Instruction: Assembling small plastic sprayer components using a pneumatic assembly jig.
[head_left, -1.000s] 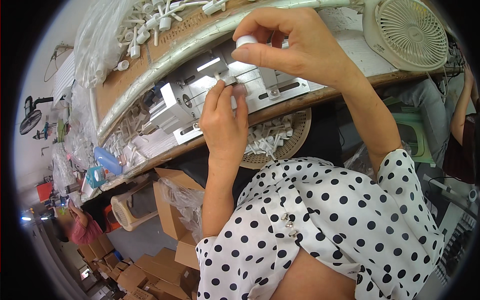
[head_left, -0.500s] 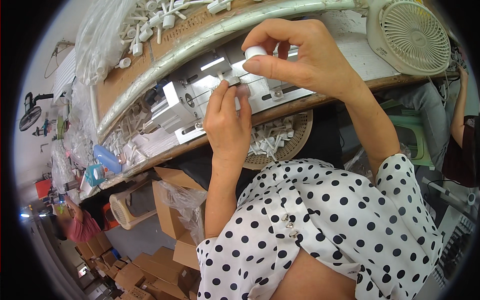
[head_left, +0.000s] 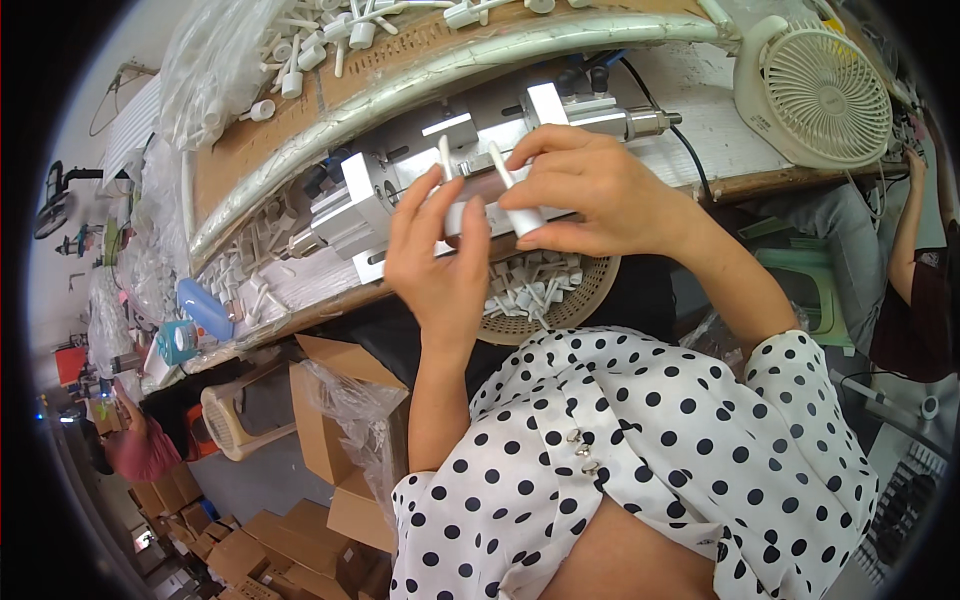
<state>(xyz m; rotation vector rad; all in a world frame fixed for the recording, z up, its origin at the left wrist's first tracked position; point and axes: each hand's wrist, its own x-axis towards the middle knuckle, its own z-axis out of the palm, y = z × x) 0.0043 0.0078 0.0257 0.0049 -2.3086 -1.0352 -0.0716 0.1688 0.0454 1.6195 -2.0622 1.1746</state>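
Observation:
My left hand (head_left: 432, 262) pinches a white plastic part with a thin stem (head_left: 446, 158) pointing away from me; its wider end is partly behind my fingers. Close beside it, my right hand (head_left: 610, 195) grips a second white stemmed plastic part (head_left: 524, 218), its stem slanting up and its cap toward me. Both hands are over the front of a metal clamping fixture (head_left: 368, 200) with blocks at either end and a small upright plate (head_left: 450, 131) at its back. Whether either part touches the fixture is hidden by my fingers.
Below the bench edge is a beige basket (head_left: 607, 290) of similar white parts. More parts (head_left: 310, 52) lie on the cardboard behind a plastic-wrapped curved rail (head_left: 340, 112). A fan (head_left: 830, 95) stands at right, a blue object (head_left: 206, 308) at left. Other people sit nearby.
My right hand has come down toward me, with its white part turned so the stem shows. My left hand has shifted slightly left, and a stem now shows upright at its fingers.

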